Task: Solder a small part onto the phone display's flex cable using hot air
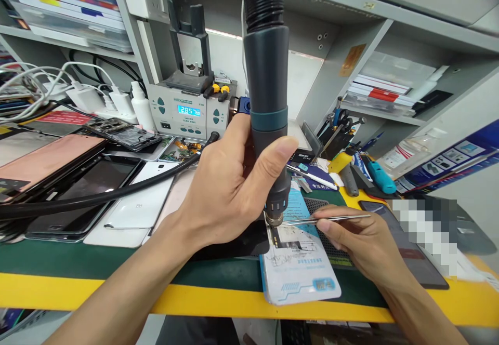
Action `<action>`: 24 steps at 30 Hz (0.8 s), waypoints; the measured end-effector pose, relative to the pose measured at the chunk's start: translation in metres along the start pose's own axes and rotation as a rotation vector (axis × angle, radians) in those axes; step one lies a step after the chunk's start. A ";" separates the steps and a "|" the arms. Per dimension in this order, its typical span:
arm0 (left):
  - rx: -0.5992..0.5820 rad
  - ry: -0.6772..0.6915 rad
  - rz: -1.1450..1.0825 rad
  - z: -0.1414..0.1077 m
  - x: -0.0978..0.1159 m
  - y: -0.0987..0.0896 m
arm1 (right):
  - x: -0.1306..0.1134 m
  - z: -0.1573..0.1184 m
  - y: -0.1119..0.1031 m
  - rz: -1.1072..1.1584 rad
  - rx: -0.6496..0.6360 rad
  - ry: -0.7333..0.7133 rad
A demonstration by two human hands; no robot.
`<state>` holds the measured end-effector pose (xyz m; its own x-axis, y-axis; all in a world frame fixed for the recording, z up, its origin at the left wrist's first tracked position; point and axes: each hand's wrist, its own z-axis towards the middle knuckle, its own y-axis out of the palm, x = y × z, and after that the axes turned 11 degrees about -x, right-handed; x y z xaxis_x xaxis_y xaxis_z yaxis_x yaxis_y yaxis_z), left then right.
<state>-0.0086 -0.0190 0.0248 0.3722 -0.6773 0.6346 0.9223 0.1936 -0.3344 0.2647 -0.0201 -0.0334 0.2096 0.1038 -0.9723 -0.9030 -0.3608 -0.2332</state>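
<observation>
Dark grey plastic forms the cylindrical handpiece [268, 75], which stands upright over the green-topped bench [230, 275] near its yellow front edge strip [202, 298]. The left hand [230, 184] encircles the handpiece; its fingers are wrapped around the body, with the thumb along the side. The right hand [358, 236] pinches thin silver metal tweezers [346, 218] between thumb and fingers, leaving almost no gap. Whether the tweezer tips meet cannot be told.

The flat black L-shaped strip [290, 244] lies on the white-and-blue printed sheet [300, 277], just on the front-edge side of the round metal nozzle [275, 220]. Governing relation: from the right fingers, the strip lies to the left and slightly toward the front edge. One leg of the strip points from the nozzle toward the front edge; the other runs rightward. The tweezers' long axis lies roughly parallel to the front edge, tips at the nozzle; contact cannot be confirmed. The right hand appears nearer the strip; the left is higher.

Clearances: the sheet's near end overlaps the front edge strip. A glossy black panel [234, 243] bounds the left side; a black perforated mat [331, 245] bounds the right. Green surface shows between panel and front edge strip.
</observation>
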 end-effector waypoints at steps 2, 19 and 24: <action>-0.002 -0.004 -0.006 0.000 0.000 0.000 | 0.000 0.000 0.000 0.002 0.001 0.005; 0.005 0.003 0.031 0.000 -0.002 0.000 | -0.001 0.000 0.001 0.001 0.013 0.004; 0.002 0.010 0.029 0.000 -0.002 -0.001 | -0.003 0.001 0.002 -0.001 0.010 0.005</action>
<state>-0.0104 -0.0181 0.0235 0.3975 -0.6785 0.6177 0.9115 0.2145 -0.3509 0.2624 -0.0203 -0.0313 0.2122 0.0997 -0.9721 -0.9067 -0.3510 -0.2339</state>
